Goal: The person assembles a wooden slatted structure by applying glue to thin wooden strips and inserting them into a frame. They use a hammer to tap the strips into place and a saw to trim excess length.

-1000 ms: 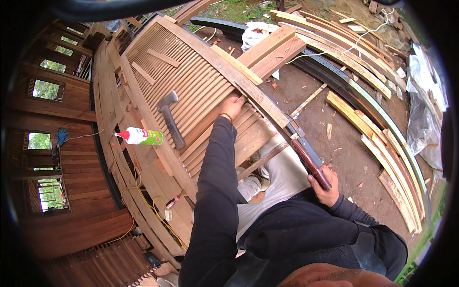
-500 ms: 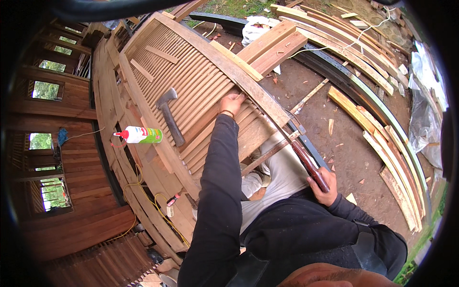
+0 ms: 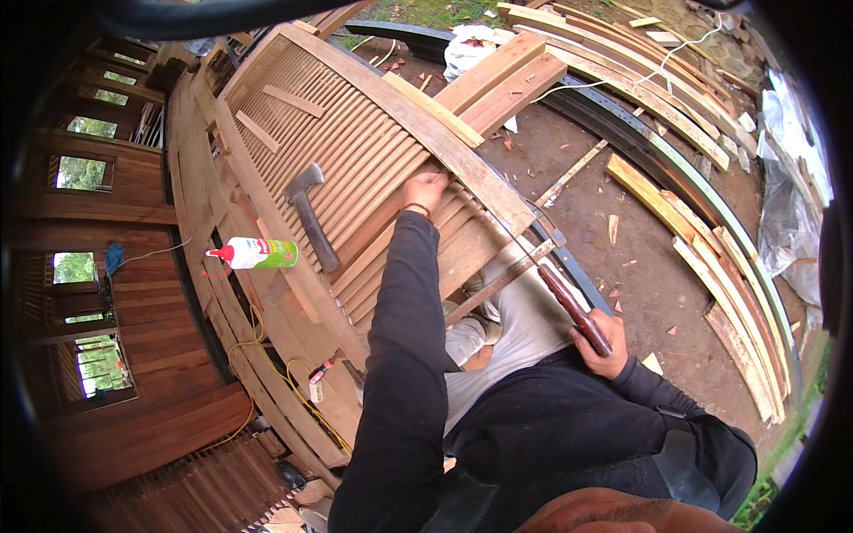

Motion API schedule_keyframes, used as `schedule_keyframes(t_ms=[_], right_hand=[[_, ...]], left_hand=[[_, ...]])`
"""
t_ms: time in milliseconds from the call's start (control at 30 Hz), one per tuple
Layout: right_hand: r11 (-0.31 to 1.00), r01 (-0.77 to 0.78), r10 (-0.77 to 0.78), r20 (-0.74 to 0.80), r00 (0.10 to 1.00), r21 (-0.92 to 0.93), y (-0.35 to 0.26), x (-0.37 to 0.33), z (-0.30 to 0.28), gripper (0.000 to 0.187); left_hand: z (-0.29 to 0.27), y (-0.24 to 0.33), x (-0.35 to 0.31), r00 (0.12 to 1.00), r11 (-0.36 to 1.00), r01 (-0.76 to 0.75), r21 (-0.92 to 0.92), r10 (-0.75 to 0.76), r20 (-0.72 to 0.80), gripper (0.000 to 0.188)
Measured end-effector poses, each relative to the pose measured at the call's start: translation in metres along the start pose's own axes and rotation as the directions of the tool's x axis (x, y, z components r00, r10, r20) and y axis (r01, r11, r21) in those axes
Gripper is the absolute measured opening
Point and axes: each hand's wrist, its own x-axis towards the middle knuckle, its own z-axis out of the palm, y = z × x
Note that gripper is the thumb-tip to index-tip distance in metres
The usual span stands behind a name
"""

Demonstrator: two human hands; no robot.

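Note:
A slatted wooden panel (image 3: pixel 382 131) in a plank frame lies in front of me, like a louvred shutter or door. My left hand (image 3: pixel 426 189) is closed at the inner edge of its right-hand rail, by a gap between slats; the fingertips are partly hidden. In my right hand (image 3: pixel 606 341) is a long tool with a dark red-brown handle (image 3: pixel 569 298), gripped near its lower end. Its thin shaft or blade runs along the rail toward my left hand; I cannot tell its exact kind. A hatchet (image 3: pixel 313 222) rests on the slats left of my left forearm.
A white-and-green glue bottle (image 3: pixel 258 253) lies on planks (image 3: pixel 200 178) to the left, near a yellow cord (image 3: pixel 258 329). Two loose strips (image 3: pixel 293 100) rest on the slats. Stacked timber (image 3: pixel 502 93) and long boards (image 3: pixel 702 266) occupy the right, beside a dark metal beam (image 3: pixel 653 147).
The view has shifted very slightly, with the panel a little farther left in the picture. Both hands keep nearly the same places, and the tool stays in my right hand.

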Motion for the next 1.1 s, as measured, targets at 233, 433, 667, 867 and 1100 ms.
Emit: schedule_keyframes(t_ms=[233,433,667,867,1100], right_hand=[[1.000,-0.031,0.031,0.014,0.999,0.003,0.002,0.000,-0.006,0.020],[1.000,-0.011,0.011,-0.008,1.000,-0.002,0.003,0.013,0.007,0.021],[0.999,-0.005,0.006,-0.024,1.000,0.045,0.001,0.010,0.007,0.015],[0.999,-0.044,0.044,-0.016,0.999,-0.004,0.000,0.014,0.009,0.015],[0.997,0.073,-0.073,0.011,0.997,-0.035,0.019,0.021,0.010,0.009]], left_hand=[[-0.001,0.001,-0.004,1.000,1.000,0.009,0.004,-0.009,-0.024,0.052],[-0.001,0.009,-0.007,1.000,0.999,0.019,0.051,-0.019,-0.016,0.053],[-0.004,-0.014,0.000,0.997,0.997,-0.008,0.080,0.015,-0.078,0.048],[0.002,0.007,-0.008,0.999,0.995,0.016,0.099,-0.011,-0.048,0.044],[0.005,-0.007,0.003,0.995,0.994,-0.003,0.113,0.013,-0.096,0.043]])
